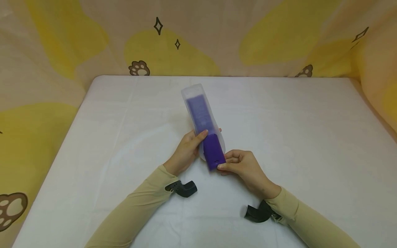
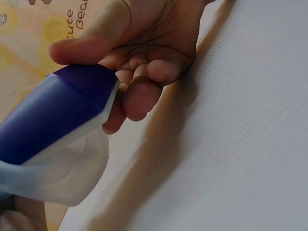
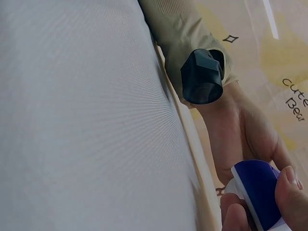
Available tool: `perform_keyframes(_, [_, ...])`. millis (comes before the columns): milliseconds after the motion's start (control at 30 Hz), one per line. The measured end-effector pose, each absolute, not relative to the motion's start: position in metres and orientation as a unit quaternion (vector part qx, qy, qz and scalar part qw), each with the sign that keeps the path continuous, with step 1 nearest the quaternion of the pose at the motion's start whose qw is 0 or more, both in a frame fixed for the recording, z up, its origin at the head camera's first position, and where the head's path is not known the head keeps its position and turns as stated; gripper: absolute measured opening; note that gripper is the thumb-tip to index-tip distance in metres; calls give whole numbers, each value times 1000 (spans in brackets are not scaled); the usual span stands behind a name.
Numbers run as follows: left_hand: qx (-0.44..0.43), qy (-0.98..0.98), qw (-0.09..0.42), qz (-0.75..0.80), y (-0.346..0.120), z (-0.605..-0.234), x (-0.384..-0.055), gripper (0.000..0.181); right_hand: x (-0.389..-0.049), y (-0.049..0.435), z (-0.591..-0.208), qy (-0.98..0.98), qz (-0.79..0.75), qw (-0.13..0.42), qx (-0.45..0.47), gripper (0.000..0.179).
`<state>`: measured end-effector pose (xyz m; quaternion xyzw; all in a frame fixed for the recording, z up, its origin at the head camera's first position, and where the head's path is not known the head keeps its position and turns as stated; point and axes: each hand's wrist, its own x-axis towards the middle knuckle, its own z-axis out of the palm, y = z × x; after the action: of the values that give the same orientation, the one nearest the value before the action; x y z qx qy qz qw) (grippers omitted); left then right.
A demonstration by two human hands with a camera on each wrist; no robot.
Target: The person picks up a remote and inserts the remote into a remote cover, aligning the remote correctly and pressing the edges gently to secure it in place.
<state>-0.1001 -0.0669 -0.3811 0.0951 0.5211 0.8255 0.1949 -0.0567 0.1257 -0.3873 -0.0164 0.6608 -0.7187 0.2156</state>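
A purple-backed remote control (image 1: 214, 150) with a white edge lies partly inside a translucent sleeve (image 1: 192, 91), tilted with its far end to the upper left. Its near end sticks out of the sleeve, bare, with a small slot near the tip. My left hand (image 1: 187, 150) grips the middle, thumb across the back and fingers underneath. At the bare end, my right hand (image 1: 245, 167) pinches the corner between thumb and fingers. In the left wrist view, the right thumb (image 2: 79, 50) presses on the purple end. The right wrist view shows the blue-purple end beside the right thumb (image 3: 291, 192).
A white-covered table (image 1: 93, 144) spreads below both hands. Yellow and beige patterned cloth (image 1: 192, 20) hangs behind it and along the sides. Black wrist-worn devices (image 1: 186, 188) sit at the cuffs of both long sleeves.
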Motion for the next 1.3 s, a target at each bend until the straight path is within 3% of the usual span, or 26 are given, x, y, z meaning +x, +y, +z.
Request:
perform_keyframes(900, [88, 518, 219, 822, -66, -361, -103, 46, -60, 127, -363, 654, -720, 231, 7, 28])
perform_keyframes(1300, [93, 519, 212, 823, -66, -373, -101, 44, -58, 126, -376, 660, -717, 223, -3, 28])
